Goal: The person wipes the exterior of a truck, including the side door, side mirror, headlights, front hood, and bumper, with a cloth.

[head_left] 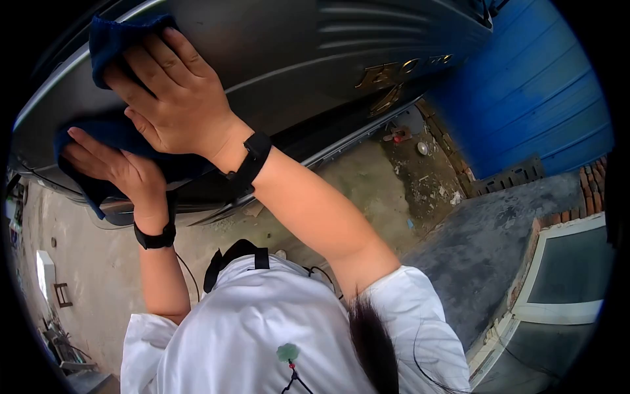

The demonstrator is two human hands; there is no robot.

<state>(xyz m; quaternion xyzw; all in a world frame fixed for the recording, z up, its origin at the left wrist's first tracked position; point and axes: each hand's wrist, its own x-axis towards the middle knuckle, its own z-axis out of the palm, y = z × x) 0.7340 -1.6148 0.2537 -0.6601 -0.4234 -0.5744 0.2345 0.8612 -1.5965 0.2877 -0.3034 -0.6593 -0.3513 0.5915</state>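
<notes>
My right hand [172, 95] presses flat, fingers stretched out, on a dark blue cloth [108, 43] against the grey body of a vehicle [269, 39]. Below it in the view, my left hand [118, 167] lies flat on blue cloth too, near the vehicle's lower edge. Cloth shows around the fingers of both hands; whether it is one piece or two I cannot tell. Both wrists wear black bands. Gold-coloured lettering [403, 69] sits on the bodywork, to the right of my hands.
A blue corrugated metal panel [545, 85] stands at the upper right. Beneath it run bricks and a dark grey slab [492, 243], beside a white-framed window [531, 308]. Debris [426, 164] lies on the ground by the vehicle. A small brown stool [62, 295] is at the left.
</notes>
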